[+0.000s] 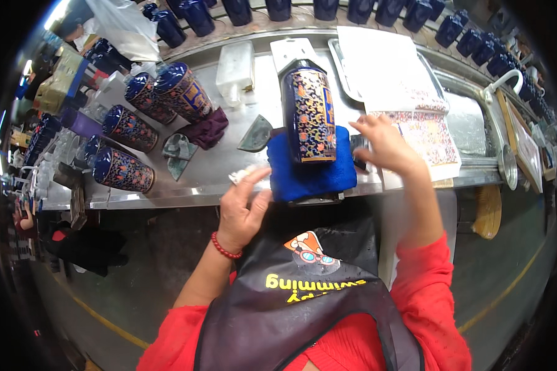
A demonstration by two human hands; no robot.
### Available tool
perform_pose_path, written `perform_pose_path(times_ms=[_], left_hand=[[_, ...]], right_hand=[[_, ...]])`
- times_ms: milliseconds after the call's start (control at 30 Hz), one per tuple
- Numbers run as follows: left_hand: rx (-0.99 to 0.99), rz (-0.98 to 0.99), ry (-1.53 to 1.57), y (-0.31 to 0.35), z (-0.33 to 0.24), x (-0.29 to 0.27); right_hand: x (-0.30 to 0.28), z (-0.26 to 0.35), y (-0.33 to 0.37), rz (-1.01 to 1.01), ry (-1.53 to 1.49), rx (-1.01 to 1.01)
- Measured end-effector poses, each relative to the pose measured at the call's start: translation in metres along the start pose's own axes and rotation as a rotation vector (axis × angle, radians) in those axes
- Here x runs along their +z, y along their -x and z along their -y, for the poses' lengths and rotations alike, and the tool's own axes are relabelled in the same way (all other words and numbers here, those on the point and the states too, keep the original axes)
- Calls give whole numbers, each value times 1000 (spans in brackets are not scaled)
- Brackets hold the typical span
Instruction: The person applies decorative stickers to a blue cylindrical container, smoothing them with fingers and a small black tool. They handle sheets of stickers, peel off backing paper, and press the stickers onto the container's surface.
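A glossy dark-blue vase point(311, 114), its wall patterned with orange and white florals, rests on a thick, fuzzy blue cloth point(288, 179) at the near edge of the worktop, base toward the person and neck pointing away. The left hand point(244, 207), nearest the cloth, is partly open with fingers gently bent; something white sits at its fingertips, and whether it is gripped cannot be told. The right hand point(387, 145) is spread wide to the right of the vase, with no visible hold on anything, close to a flat printed sheet point(430, 136). Left of the vase lie a thin, greenish blade-shaped plate point(255, 134) and a crumpled purple cloth point(204, 130). The worktop point(192, 179) is smooth, shiny metal; plain blue jars point(278, 7) line its far side, above a grey floor point(161, 253) marked with yellow lines.
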State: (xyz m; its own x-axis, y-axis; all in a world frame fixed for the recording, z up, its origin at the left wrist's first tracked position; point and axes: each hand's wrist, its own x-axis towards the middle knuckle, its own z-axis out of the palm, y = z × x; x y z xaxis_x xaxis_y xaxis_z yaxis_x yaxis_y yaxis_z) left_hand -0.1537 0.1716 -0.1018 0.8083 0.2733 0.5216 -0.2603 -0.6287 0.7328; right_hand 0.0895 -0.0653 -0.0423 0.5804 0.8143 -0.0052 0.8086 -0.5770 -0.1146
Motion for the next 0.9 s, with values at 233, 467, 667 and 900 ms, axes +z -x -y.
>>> perform_pose_path(times_ms=[233,467,667,900], left_hand=[[15,-30,91,-14,21,22],[-12,161,-49,-26,35,45],[-40,172,-36,-34,27,41],[20,65,-86,-23,24,49]], right_hand=[[31,6,6,13,80,-40],[-3,8,0,234,-42,-30],[-9,-34,1,84,-327,242],[17,-48,12,-279,-1320,462]])
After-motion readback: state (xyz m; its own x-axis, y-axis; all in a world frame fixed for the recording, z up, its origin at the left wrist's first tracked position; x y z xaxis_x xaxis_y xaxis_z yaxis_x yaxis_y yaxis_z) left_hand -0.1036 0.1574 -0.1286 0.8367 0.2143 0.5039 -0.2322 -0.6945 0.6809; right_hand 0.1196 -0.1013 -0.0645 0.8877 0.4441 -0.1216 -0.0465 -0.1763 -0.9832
